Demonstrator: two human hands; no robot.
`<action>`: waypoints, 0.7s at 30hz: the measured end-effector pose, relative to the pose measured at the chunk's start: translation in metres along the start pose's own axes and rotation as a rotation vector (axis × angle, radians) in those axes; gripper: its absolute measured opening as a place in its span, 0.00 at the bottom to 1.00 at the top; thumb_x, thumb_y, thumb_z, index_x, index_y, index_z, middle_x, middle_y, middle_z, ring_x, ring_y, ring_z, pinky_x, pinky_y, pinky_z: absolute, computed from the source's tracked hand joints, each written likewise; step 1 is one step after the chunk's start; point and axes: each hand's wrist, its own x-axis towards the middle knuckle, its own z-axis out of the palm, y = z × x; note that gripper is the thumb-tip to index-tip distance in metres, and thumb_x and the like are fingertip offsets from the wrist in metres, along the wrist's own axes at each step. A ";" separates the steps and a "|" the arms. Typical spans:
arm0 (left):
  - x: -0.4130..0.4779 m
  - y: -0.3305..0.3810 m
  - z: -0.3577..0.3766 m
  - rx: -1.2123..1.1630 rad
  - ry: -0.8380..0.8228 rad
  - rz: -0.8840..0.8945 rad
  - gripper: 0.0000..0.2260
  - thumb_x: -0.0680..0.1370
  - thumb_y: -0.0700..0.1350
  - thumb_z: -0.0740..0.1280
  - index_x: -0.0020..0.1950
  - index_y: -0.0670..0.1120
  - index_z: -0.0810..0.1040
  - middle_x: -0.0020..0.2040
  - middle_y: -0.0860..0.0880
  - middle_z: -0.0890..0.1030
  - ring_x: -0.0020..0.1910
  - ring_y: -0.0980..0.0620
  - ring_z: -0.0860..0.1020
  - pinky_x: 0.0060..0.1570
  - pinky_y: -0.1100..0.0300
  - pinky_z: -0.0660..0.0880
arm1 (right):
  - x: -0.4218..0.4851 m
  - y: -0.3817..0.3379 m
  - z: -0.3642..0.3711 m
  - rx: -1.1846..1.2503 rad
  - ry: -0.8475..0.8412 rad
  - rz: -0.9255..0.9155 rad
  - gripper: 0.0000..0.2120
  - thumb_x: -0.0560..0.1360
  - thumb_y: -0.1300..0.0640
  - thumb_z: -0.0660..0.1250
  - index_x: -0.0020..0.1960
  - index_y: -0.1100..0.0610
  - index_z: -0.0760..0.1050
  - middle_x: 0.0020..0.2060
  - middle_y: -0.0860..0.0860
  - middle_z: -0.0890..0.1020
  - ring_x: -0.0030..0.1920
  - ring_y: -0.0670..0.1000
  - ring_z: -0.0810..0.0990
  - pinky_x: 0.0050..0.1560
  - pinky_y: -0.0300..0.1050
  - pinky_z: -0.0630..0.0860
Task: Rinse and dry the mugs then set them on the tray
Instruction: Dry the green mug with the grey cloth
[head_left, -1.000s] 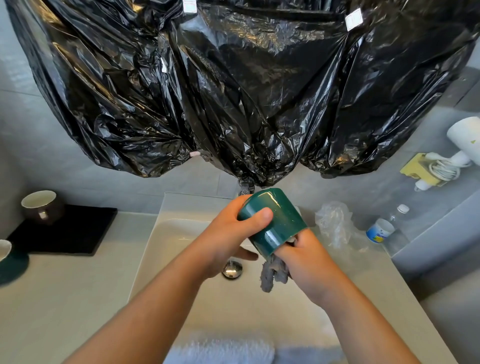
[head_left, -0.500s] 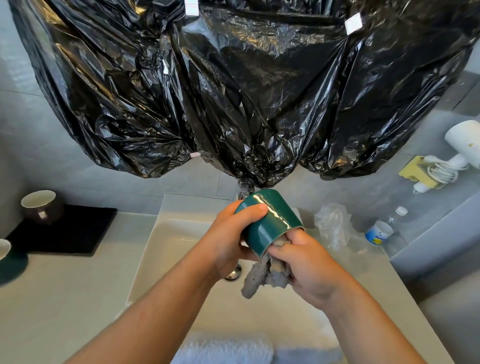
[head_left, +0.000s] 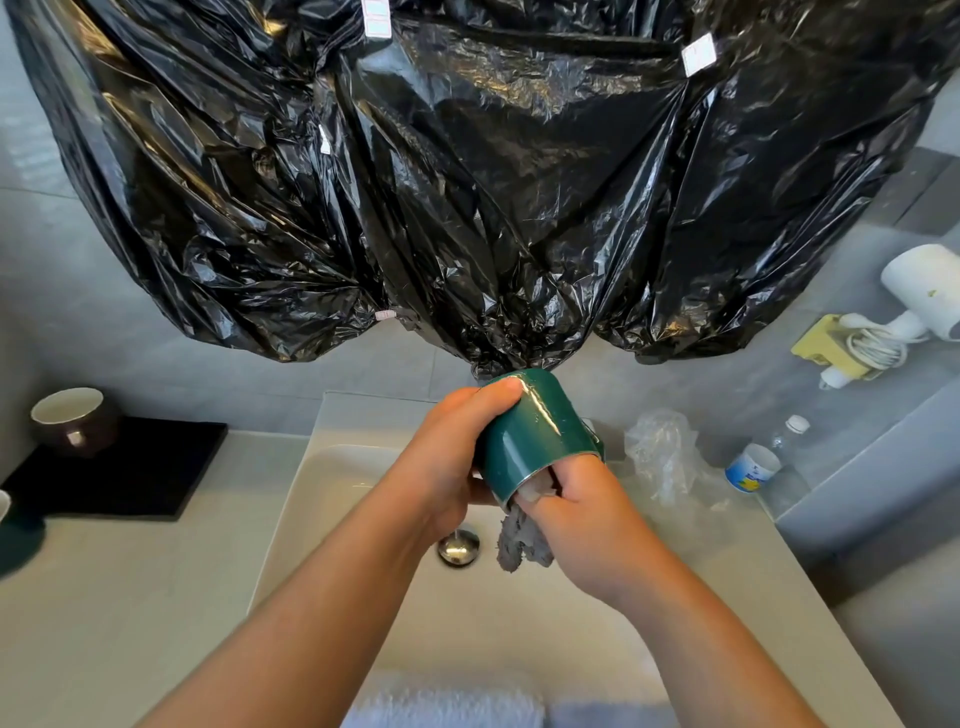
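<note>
One sheet of crinkled, glossy black plastic (head_left: 493, 171) fills the view from 10 to 2 o'clock, gathered into folds. Below it lies one pale, smooth counter (head_left: 104, 597) with one white rectangular basin (head_left: 337, 493) set in at 6 o'clock. One flat, matte black tray (head_left: 145, 478) sits at 9 o'clock. One fluffy white towel (head_left: 441, 709) shows at the bottom edge, and one white hair dryer (head_left: 919, 286) with a coiled cord hangs at 3 o'clock. Three cups are in view. The shiny, cylindrical green mug (head_left: 535, 436) is held over the basin at centre. The left hand (head_left: 447, 467) wraps clenched fingers round its base, and the right hand (head_left: 587, 514) pushes one grey cloth (head_left: 522, 543) into its mouth, fingers tucked inside and grasping the fabric. One rounded brown mug (head_left: 72, 423), white inside, stands upright on the tray. A third cup (head_left: 15, 540), dark green, is cut off at the left edge. At 3 to 4 o'clock lie one crumpled clear bag (head_left: 662, 452) and one clear bottle (head_left: 763, 465), whose blue, white and yellow label is too small to read. One round metal drain plug (head_left: 458, 545) sits in the basin. Three small pale tags (head_left: 698, 53) on the plastic show no legible writing.
</note>
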 end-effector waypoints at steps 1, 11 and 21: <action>0.001 -0.001 0.003 0.004 0.020 0.021 0.21 0.69 0.58 0.71 0.56 0.47 0.79 0.47 0.47 0.84 0.44 0.47 0.82 0.36 0.53 0.80 | 0.001 0.003 0.002 -0.098 0.020 0.013 0.07 0.74 0.56 0.59 0.44 0.54 0.76 0.34 0.57 0.82 0.34 0.52 0.80 0.36 0.50 0.78; 0.003 -0.012 0.001 0.022 0.074 0.190 0.18 0.66 0.54 0.71 0.48 0.45 0.73 0.40 0.48 0.80 0.36 0.52 0.80 0.30 0.57 0.76 | 0.004 0.000 0.005 0.206 0.008 0.009 0.08 0.78 0.64 0.58 0.42 0.58 0.73 0.21 0.48 0.74 0.30 0.58 0.75 0.37 0.49 0.75; 0.006 -0.015 -0.017 0.073 0.010 0.283 0.27 0.67 0.60 0.69 0.63 0.49 0.77 0.56 0.47 0.82 0.49 0.56 0.82 0.43 0.55 0.81 | 0.006 -0.002 -0.001 0.744 -0.011 -0.039 0.16 0.79 0.69 0.59 0.57 0.55 0.81 0.50 0.55 0.87 0.52 0.53 0.85 0.53 0.53 0.80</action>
